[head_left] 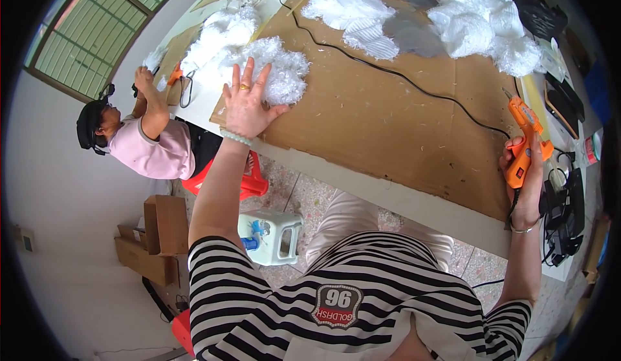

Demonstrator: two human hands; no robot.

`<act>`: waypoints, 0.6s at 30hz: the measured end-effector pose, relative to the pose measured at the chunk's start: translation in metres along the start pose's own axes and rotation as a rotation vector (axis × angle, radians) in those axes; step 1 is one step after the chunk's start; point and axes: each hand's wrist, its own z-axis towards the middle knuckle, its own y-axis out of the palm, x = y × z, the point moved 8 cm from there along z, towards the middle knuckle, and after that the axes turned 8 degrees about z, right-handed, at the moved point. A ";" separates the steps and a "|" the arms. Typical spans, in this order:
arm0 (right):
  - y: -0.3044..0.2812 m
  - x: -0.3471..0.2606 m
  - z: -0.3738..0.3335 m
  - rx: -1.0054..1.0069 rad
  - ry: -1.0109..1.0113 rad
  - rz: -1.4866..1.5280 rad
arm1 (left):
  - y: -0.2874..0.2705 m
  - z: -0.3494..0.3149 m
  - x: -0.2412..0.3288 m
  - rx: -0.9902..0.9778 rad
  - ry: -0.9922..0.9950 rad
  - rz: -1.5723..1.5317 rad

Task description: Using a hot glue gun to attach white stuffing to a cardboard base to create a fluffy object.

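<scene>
"Starting with the head view, the only one there was: how did the hands stand?"

"The left hand was at the near edge of a white fluffy pile, its fingers spread well apart and gripping nothing. Whether it pressed down or hovered, I couldn't tell. The right hand had its fingers wrapped round an orange glue gun, by the right edge of the cardboard."

"Was a finger on the trigger?"

"I couldn't tell. The nozzle pointed away from the body and was well apart from the left hand, which seemed to me a sound way to hold it."

"What did good work call for there?"

"In my judgement, a light, flat left palm, since those loose strands looked likely to cling to fingers or to a hot tip. The nozzle was best kept clear of fluff and bare skin until the spot for glue was chosen."

"And the cord?"

"A black cord ran slantwise across the cardboard towards the right hand; whether it fed this gun wasn't clear. I'd have wanted it slack, so nothing dragged or tugged."
</scene>
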 end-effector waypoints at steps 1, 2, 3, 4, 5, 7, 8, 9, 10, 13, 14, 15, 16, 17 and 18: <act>-0.001 0.001 0.000 0.016 -0.001 0.007 | 0.012 0.000 -0.004 -0.062 -0.018 0.033; -0.001 0.001 0.001 0.010 -0.004 0.006 | 0.021 -0.001 -0.008 -0.074 -0.025 0.026; -0.002 0.002 0.002 0.010 0.006 0.008 | 0.027 -0.001 -0.011 -0.069 -0.031 0.027; -0.004 0.002 0.002 0.014 0.014 0.007 | 0.030 0.001 -0.008 -0.060 0.004 -0.020; -0.004 0.001 0.002 0.011 0.010 0.004 | 0.031 0.003 -0.006 -0.051 0.039 -0.068; -0.005 0.003 0.002 0.013 0.015 0.005 | 0.036 0.009 -0.006 -0.060 0.030 -0.072; -0.004 0.003 0.001 0.007 0.013 0.002 | 0.040 0.012 -0.008 -0.058 0.029 -0.072; -0.004 0.004 0.001 0.013 0.013 0.006 | 0.043 0.015 -0.009 -0.056 0.028 -0.071; -0.004 0.004 0.001 0.019 0.012 0.012 | 0.046 0.019 -0.011 -0.051 0.023 -0.072; -0.009 0.004 0.001 0.088 0.013 -0.013 | 0.053 0.032 -0.012 -0.040 0.019 -0.071; -0.007 0.003 0.001 0.088 0.007 -0.015 | 0.056 0.037 -0.012 -0.041 0.001 -0.067; -0.005 0.003 0.000 0.087 0.007 -0.020 | 0.058 0.040 -0.013 -0.041 -0.016 -0.063; -0.005 0.002 -0.001 0.091 0.004 -0.025 | 0.060 0.043 -0.011 -0.036 -0.010 -0.070; -0.004 0.002 -0.002 0.098 -0.005 -0.027 | 0.063 0.045 -0.013 -0.054 -0.035 -0.063; 0.000 0.005 -0.001 0.078 -0.002 -0.031 | 0.066 0.047 -0.016 -0.073 -0.059 -0.054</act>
